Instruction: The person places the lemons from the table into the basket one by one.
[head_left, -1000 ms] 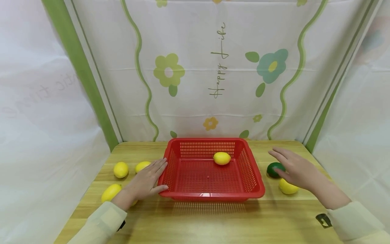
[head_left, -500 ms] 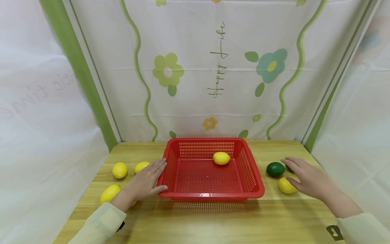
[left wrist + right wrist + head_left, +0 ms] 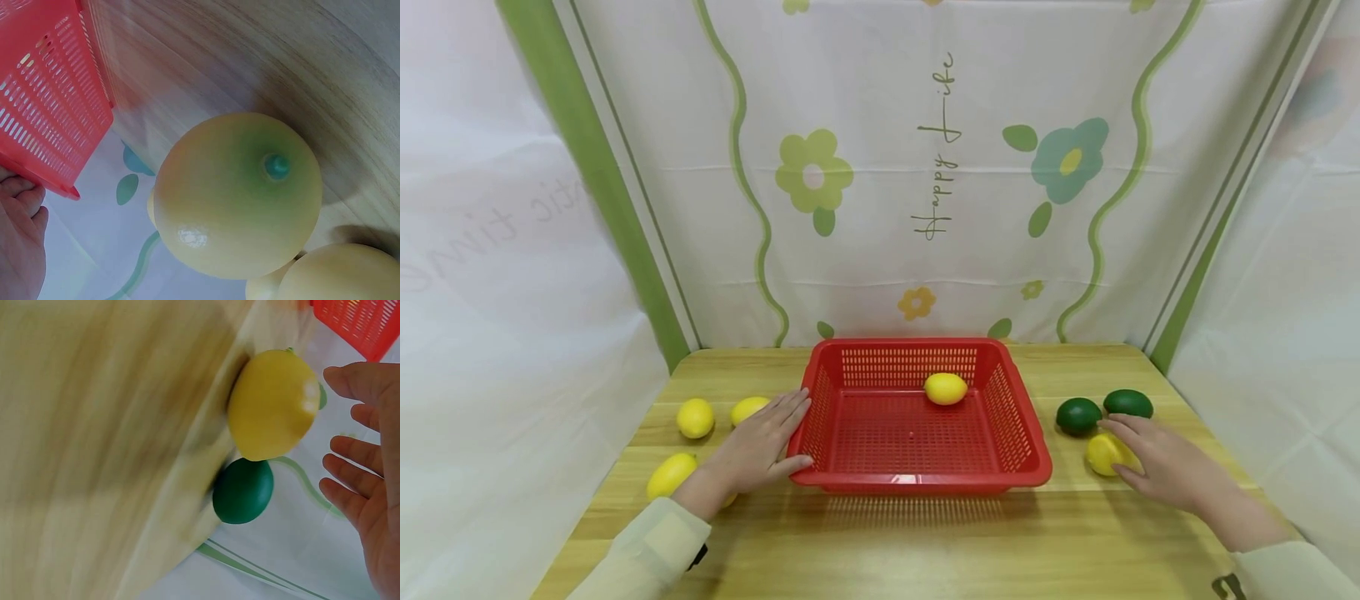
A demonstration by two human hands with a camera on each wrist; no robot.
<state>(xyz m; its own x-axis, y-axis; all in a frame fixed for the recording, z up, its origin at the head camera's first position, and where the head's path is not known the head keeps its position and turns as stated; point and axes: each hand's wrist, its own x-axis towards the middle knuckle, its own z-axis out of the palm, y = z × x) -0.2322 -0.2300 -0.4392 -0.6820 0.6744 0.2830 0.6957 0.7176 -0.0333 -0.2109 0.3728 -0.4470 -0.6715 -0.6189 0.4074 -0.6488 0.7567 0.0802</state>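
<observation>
In the head view, my left hand (image 3: 765, 444) rests on the left rim of a red plastic basket (image 3: 917, 480), fingers extended and thumb apart. One lemon (image 3: 945, 389) lies inside near the back wall. My right hand (image 3: 1172, 462) hovers at a yellow lemon (image 3: 1105, 455) right of the basket, its fingers spread and slightly bent. The right wrist view shows a gap between that lemon (image 3: 273, 406) and the palm. Two dark green egg-shaped fruits, one nearer the basket (image 3: 1078, 416) and one farther right (image 3: 1128, 404), lie just behind it.
Left of the basket lie several more lemons, including a round-looking one (image 3: 696, 418), one nearer the front (image 3: 672, 476) and one partly behind my left hand (image 3: 749, 409). All stand on a wooden table (image 3: 895, 558) enclosed by white flower-printed curtains (image 3: 865, 250).
My right hand has moved right, then down toward the lemon, uncovering both green fruits. The left hand stays on the basket rim, and the basket has not moved.
</observation>
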